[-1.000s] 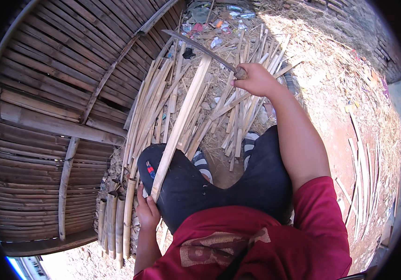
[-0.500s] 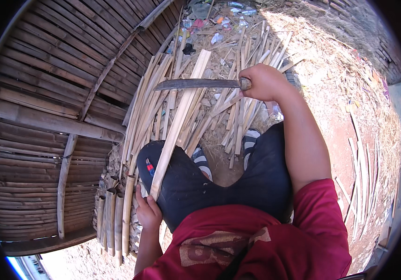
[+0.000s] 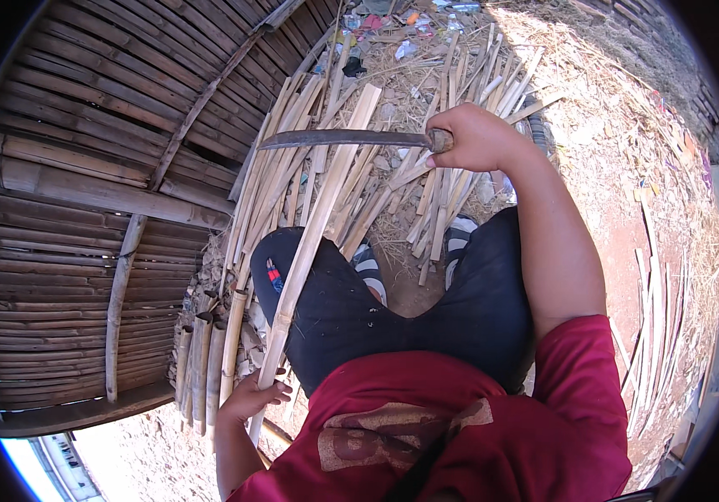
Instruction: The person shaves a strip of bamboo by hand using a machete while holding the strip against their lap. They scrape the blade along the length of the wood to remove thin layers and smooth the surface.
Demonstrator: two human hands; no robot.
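My right hand is wrapped round the short handle of a machete, whose dark blade points left. The blade lies across the upper part of a long, pale split-bamboo strip; whether its edge bites in cannot be told. The strip slants over my left thigh, its far end above the pile on the ground. At the near end, beside my left hip, my left hand grips the strip with its fingers round it.
Many split-bamboo strips lie heaped ahead of my feet. A slatted bamboo wall rises on the left, with several bamboo tubes beside it. Thin strips lie on the right. Litter is scattered at the far end.
The bamboo strip has slid back toward me, and my left hand has moved nearer with it, now closed round it. The machete stays across the strip, reaching slightly further left.
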